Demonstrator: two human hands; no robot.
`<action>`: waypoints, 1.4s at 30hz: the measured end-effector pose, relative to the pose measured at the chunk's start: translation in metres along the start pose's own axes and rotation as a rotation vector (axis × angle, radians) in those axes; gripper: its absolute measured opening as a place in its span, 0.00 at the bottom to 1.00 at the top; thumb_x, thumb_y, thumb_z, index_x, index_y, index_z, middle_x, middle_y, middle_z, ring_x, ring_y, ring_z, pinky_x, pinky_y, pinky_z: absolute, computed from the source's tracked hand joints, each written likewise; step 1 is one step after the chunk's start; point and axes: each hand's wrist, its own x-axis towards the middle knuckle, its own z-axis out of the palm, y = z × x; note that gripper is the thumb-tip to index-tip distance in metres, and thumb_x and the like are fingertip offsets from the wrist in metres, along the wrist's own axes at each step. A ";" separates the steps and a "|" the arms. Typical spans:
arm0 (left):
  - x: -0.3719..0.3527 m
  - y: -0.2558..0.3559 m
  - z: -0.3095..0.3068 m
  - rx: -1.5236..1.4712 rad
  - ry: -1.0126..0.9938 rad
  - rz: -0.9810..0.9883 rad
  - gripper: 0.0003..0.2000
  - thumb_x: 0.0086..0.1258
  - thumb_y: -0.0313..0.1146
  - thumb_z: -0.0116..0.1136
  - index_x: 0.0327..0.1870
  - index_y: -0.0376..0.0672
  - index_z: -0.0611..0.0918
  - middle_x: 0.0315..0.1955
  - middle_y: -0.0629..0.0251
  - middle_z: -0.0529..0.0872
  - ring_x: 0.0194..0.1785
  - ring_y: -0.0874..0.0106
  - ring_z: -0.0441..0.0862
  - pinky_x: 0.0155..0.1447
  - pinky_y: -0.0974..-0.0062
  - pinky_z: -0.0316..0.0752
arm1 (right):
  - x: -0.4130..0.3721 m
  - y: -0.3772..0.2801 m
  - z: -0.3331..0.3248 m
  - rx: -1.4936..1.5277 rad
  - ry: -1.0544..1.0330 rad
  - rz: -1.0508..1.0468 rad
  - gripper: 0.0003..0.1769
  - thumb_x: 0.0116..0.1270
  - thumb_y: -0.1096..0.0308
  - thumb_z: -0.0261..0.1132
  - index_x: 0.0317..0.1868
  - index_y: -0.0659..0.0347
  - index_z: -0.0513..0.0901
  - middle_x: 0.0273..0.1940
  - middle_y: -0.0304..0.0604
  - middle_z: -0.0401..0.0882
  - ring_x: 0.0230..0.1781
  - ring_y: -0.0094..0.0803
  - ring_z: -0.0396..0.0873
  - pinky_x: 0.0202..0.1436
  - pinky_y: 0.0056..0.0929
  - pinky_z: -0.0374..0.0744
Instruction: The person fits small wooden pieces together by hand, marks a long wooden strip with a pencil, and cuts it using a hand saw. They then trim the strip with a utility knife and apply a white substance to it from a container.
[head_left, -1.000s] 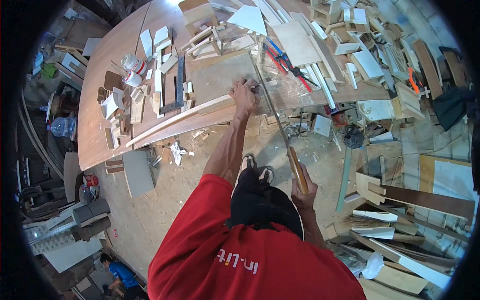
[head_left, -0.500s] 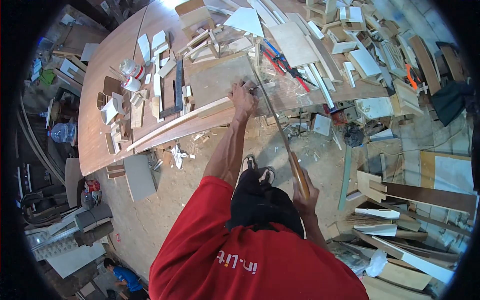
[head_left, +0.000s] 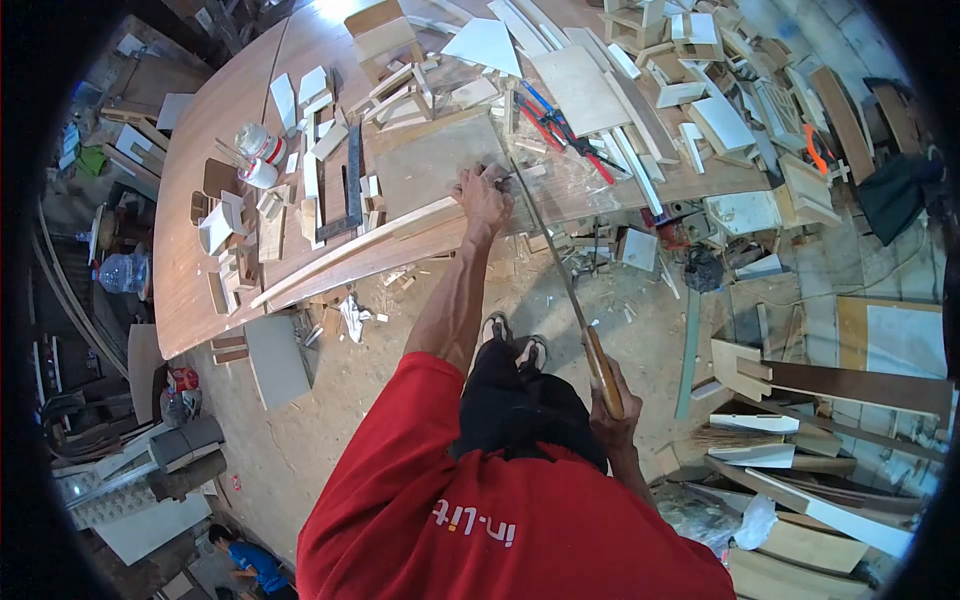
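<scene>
My right hand is closed around the wooden handle of a handsaw. The saw's long narrow blade slants up and away to the table edge, its far end just right of my left hand. That left hand presses down with bent fingers at the right end of a long wooden strip, which lies along the table's near edge. What sits under the fingertips is partly hidden. A flat brown board lies on the table behind the strip.
On the table are a black metal square, red and blue clamps, jars and wood pieces. Offcuts crowd the right side. A grey panel stands below the table edge. A person in blue is at lower left.
My right hand has moved slightly down and toward my body, drawing the saw back with it. My left hand stays on the wood at the table edge.
</scene>
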 end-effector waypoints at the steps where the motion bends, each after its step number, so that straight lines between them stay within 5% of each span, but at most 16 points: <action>1: -0.001 -0.001 0.002 -0.001 -0.004 0.004 0.19 0.42 0.28 0.61 0.41 0.52 0.83 0.47 0.62 0.78 0.55 0.57 0.70 0.56 0.51 0.59 | 0.001 0.003 0.002 -0.001 0.004 0.004 0.24 0.63 0.76 0.63 0.60 0.71 0.73 0.42 0.60 0.83 0.36 0.45 0.87 0.35 0.33 0.82; 4: 0.001 -0.002 0.002 -0.006 0.022 0.031 0.19 0.42 0.28 0.61 0.40 0.52 0.83 0.46 0.61 0.78 0.55 0.57 0.69 0.56 0.52 0.59 | 0.033 0.005 0.019 0.006 0.032 -0.011 0.25 0.62 0.76 0.63 0.61 0.69 0.73 0.43 0.59 0.83 0.37 0.44 0.87 0.36 0.32 0.82; 6: 0.002 -0.003 0.001 -0.015 0.019 0.029 0.19 0.42 0.28 0.61 0.40 0.52 0.83 0.47 0.61 0.78 0.55 0.57 0.69 0.56 0.52 0.59 | 0.050 0.006 0.030 0.082 -0.086 0.165 0.24 0.62 0.76 0.63 0.61 0.67 0.74 0.44 0.56 0.84 0.38 0.45 0.87 0.38 0.31 0.83; 15: 0.000 0.000 -0.001 0.007 0.005 0.015 0.19 0.42 0.28 0.61 0.41 0.53 0.83 0.47 0.63 0.78 0.56 0.58 0.69 0.55 0.53 0.60 | 0.019 0.005 0.013 -0.023 0.061 -0.081 0.25 0.62 0.75 0.64 0.61 0.67 0.75 0.40 0.55 0.84 0.33 0.39 0.87 0.36 0.30 0.81; 22: -0.001 0.002 -0.002 -0.008 -0.005 0.001 0.18 0.43 0.28 0.61 0.40 0.53 0.83 0.47 0.62 0.78 0.56 0.58 0.69 0.56 0.54 0.59 | 0.048 0.002 0.027 0.077 -0.070 0.100 0.26 0.62 0.77 0.63 0.62 0.65 0.73 0.44 0.55 0.84 0.37 0.44 0.87 0.38 0.32 0.83; 24: 0.002 0.000 -0.001 -0.015 -0.018 -0.010 0.19 0.42 0.28 0.61 0.40 0.53 0.82 0.47 0.62 0.78 0.56 0.58 0.69 0.57 0.53 0.59 | 0.024 0.009 0.016 -0.061 0.047 -0.139 0.26 0.61 0.77 0.63 0.62 0.65 0.73 0.43 0.56 0.83 0.35 0.45 0.86 0.35 0.31 0.82; 35: 0.001 -0.005 0.007 -0.014 0.074 0.048 0.15 0.44 0.28 0.59 0.37 0.52 0.82 0.43 0.61 0.79 0.54 0.56 0.70 0.53 0.52 0.59 | 0.041 0.011 0.028 0.000 -0.022 -0.022 0.26 0.60 0.77 0.63 0.61 0.65 0.74 0.43 0.55 0.83 0.34 0.47 0.86 0.33 0.32 0.81; 38: 0.003 -0.005 0.007 -0.007 0.081 0.040 0.17 0.42 0.28 0.58 0.38 0.52 0.82 0.42 0.61 0.78 0.54 0.56 0.70 0.52 0.52 0.59 | 0.013 0.017 0.018 -0.105 0.033 -0.150 0.27 0.60 0.78 0.62 0.62 0.66 0.73 0.44 0.56 0.83 0.34 0.48 0.86 0.35 0.32 0.81; 40: 0.000 -0.005 0.006 -0.011 0.043 0.022 0.17 0.41 0.28 0.58 0.38 0.52 0.82 0.42 0.61 0.78 0.54 0.56 0.69 0.52 0.52 0.59 | 0.006 0.011 0.013 0.057 -0.026 0.054 0.26 0.60 0.78 0.61 0.62 0.67 0.73 0.43 0.57 0.83 0.34 0.48 0.86 0.35 0.33 0.82; 42: 0.003 -0.007 0.008 0.028 0.059 0.024 0.18 0.41 0.27 0.58 0.38 0.52 0.82 0.42 0.61 0.78 0.54 0.57 0.69 0.52 0.52 0.59 | 0.024 0.011 0.023 0.026 0.008 -0.018 0.26 0.61 0.77 0.62 0.62 0.67 0.73 0.43 0.57 0.83 0.34 0.48 0.86 0.35 0.33 0.82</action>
